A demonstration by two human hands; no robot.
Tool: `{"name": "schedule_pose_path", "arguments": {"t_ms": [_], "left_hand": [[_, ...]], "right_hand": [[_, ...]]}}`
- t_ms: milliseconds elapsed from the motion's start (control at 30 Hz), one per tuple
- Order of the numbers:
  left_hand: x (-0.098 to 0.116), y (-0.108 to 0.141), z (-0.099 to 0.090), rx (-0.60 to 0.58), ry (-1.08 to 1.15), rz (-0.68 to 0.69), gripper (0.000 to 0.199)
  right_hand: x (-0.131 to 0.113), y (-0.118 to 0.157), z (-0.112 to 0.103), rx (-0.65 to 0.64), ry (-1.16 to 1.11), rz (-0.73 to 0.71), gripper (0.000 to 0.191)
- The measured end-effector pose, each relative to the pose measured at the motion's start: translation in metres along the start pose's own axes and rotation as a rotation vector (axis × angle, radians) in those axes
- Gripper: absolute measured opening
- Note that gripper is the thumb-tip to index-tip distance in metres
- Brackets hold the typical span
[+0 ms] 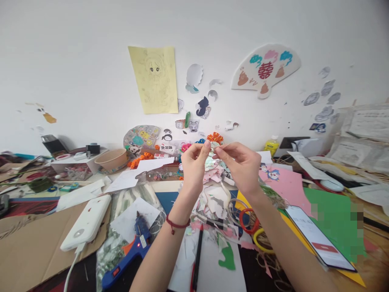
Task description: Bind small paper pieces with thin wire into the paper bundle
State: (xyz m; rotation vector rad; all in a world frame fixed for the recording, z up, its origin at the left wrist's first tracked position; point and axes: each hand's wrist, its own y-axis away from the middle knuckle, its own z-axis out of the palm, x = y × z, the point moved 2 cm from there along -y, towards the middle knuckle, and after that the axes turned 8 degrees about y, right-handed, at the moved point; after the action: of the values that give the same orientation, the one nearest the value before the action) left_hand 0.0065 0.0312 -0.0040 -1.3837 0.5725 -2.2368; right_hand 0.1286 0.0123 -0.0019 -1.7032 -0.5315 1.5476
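Note:
Both hands are raised close together over the cluttered table. My left hand (196, 162), with a dark red string bracelet (178, 223) on its wrist, has thumb and fingers pinched together. Beside it, my right hand (238, 162) is also pinched. Between the fingertips is a small pale thing, too small to make out. Behind and below the hands, a pile of torn paper scraps (214, 200) spreads over the table, its upper part partly hidden by them.
A blue glue gun (130, 259) and white power bank (88, 223) lie left. Right are red-handled scissors (249, 221), a phone (319, 237) and green paper (331, 219). A pencil (198, 255) lies in front. A bowl (112, 159) stands back left.

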Motion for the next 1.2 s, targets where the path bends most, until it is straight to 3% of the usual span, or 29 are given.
{"name": "schedule_pose_path", "arguments": {"t_ms": [200,333,467,600,767,867,1033,1200], "left_hand": [[0.002,0.0,-0.003,0.042,-0.166,0.12,0.028],[0.001,0.0,-0.003,0.041,-0.11,0.068,0.022],[-0.001,0.0,0.001,-0.024,0.092,-0.06,0.018],[-0.002,0.002,0.004,-0.049,0.158,-0.086,0.018],[-0.002,0.003,0.003,-0.034,0.006,0.035,0.022],[-0.001,0.004,0.004,-0.083,-0.03,0.057,0.024],[0.0,0.004,0.005,-0.156,-0.062,0.097,0.022],[0.0,0.002,0.003,-0.215,-0.129,0.112,0.019]], "right_hand": [[-0.008,0.003,-0.001,-0.019,0.275,-0.195,0.006],[-0.01,0.004,-0.001,-0.021,0.441,-0.314,0.009],[-0.009,0.006,0.0,0.042,0.486,-0.346,0.01],[-0.004,0.006,0.0,0.072,0.375,-0.235,0.009],[0.002,-0.001,0.001,-0.068,0.029,0.07,0.02],[0.002,-0.006,-0.002,-0.106,-0.082,0.167,0.022],[0.001,-0.008,-0.008,-0.068,-0.106,0.2,0.018],[0.0,-0.006,-0.013,-0.02,0.007,0.11,0.014]]}}
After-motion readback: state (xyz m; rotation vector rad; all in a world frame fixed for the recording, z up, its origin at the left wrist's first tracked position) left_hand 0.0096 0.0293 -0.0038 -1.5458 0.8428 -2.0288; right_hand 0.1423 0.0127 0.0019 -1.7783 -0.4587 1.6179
